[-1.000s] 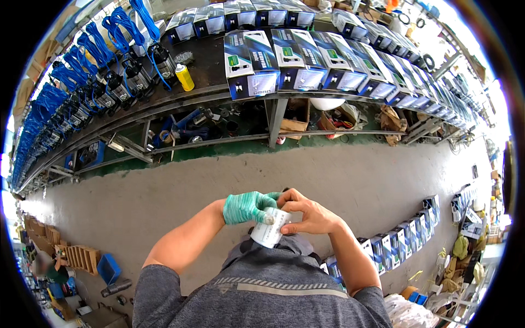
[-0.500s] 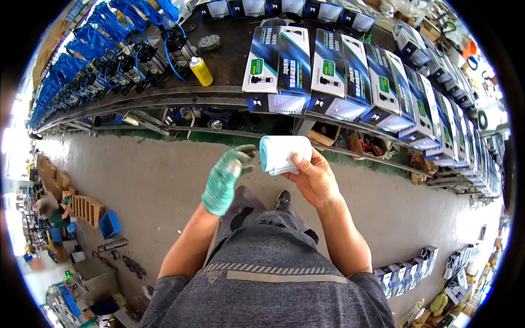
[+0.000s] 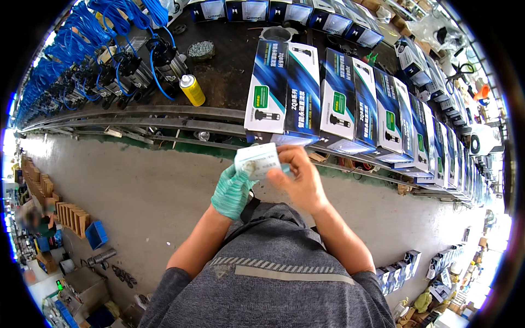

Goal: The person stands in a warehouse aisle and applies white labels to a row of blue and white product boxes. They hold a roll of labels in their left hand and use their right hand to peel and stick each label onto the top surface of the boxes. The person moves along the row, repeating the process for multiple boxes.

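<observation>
the gloved left hand (image 3: 230, 191) is closed on the white paper bundle (image 3: 261, 157) before the tabletop (image 3: 227, 68), maybe to hold it steady. the bare right hand (image 3: 302, 180) curls at its right end; i can't tell if it grips.

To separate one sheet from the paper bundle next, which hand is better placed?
Probably the right hand: bare, touching the right end of the paper bundle; the gloved left hand holds its left side.
</observation>
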`<state>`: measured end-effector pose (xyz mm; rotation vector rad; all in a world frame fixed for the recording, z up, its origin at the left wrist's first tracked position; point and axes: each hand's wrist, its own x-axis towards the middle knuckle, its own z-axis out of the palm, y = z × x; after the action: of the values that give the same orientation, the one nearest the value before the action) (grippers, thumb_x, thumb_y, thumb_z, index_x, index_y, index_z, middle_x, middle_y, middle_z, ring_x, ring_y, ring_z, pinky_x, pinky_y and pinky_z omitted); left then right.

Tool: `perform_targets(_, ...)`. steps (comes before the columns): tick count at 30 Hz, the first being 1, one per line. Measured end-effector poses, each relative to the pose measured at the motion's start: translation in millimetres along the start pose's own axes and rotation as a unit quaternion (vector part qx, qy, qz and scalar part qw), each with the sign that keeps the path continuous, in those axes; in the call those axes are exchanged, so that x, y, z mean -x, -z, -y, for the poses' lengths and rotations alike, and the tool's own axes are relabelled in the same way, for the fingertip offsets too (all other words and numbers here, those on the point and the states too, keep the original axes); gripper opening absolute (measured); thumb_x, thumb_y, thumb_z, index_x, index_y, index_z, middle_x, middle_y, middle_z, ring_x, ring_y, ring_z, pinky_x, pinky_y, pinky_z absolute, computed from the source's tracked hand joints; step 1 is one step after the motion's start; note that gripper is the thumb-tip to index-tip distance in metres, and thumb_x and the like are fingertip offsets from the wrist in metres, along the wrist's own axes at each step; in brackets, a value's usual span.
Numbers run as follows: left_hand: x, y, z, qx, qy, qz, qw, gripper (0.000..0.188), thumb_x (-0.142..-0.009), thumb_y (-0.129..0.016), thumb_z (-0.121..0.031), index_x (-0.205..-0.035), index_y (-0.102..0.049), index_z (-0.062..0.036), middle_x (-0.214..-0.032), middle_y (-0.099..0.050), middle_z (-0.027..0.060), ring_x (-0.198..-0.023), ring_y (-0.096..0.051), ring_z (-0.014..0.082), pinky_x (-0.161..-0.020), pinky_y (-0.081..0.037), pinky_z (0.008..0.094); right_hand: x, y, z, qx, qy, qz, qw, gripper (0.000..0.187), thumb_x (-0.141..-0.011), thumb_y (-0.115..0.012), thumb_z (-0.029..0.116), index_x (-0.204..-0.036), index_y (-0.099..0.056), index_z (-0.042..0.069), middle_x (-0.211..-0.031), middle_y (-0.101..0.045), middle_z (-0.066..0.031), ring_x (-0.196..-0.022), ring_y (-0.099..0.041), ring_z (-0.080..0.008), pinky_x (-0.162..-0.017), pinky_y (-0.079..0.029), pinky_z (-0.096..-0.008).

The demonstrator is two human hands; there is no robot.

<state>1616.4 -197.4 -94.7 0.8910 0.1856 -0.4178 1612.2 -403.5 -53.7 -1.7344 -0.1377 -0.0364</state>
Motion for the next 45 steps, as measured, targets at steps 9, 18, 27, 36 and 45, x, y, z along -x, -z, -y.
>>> perform_targets(9,-59,50,-68,0.021,-0.055,-0.070,0.996,0.038,-0.102,-0.073,-0.026,-0.132,-0.068,-0.0012,-0.125,-0.072,0.0074,-0.116,-0.068,0.0195,-0.102,-0.054,0.0380,-153,14,-28,0.580,0.123,0.190,0.782,0.054,-0.090,-0.061,-0.004,-0.143,-0.060,0.008,-0.156,-0.055,-0.0060,-0.156,-0.032,-0.0377,-0.128,-0.027,-0.0532)
perform_targets(18,-105,54,-97,0.209,0.023,-0.091,0.973,0.038,-0.103,-0.069,-0.019,-0.136,-0.063,-0.0007,-0.127,-0.070,0.0138,-0.118,-0.069,0.0288,-0.105,-0.058,0.0477,-141,3,16,0.202,-0.053,0.089,0.974,0.032,-0.097,-0.067,0.003,-0.129,-0.068,0.001,-0.127,-0.072,-0.0159,-0.140,-0.057,-0.0256,-0.117,-0.046,-0.0437)
perform_targets(27,-117,12,-97,0.043,-0.030,-0.144,0.988,0.031,-0.102,-0.072,-0.025,-0.127,-0.072,-0.0061,-0.116,-0.075,0.0050,-0.105,-0.073,0.0180,-0.090,-0.062,0.0363,-133,-13,-18,-0.044,-0.037,0.091,0.994,0.049,-0.095,-0.076,0.001,-0.137,-0.050,0.002,-0.110,-0.070,-0.0121,-0.104,-0.069,-0.0165,-0.092,-0.057,-0.0327)
perform_targets(36,-119,-36,-91,-0.007,-0.038,-0.145,0.989,0.029,-0.101,-0.072,-0.024,-0.124,-0.073,-0.0053,-0.113,-0.075,0.0070,-0.100,-0.073,0.0190,-0.086,-0.062,0.0354,-146,26,2,0.031,0.050,0.139,0.989,0.047,-0.094,-0.073,-0.003,-0.138,-0.065,0.009,-0.087,-0.058,-0.0016,-0.079,-0.056,-0.0114,-0.077,-0.052,-0.0288)
perform_targets(45,-129,-56,-78,0.031,-0.017,-0.127,0.991,0.033,-0.099,-0.072,-0.028,-0.123,-0.074,-0.0053,-0.109,-0.075,0.0074,-0.096,-0.074,0.0206,-0.083,-0.062,0.0357,-146,52,10,-0.065,-0.027,0.174,0.982,0.040,-0.100,-0.066,-0.002,-0.139,-0.059,0.001,-0.109,-0.074,-0.0084,-0.100,-0.066,-0.0104,-0.089,-0.053,-0.0266)
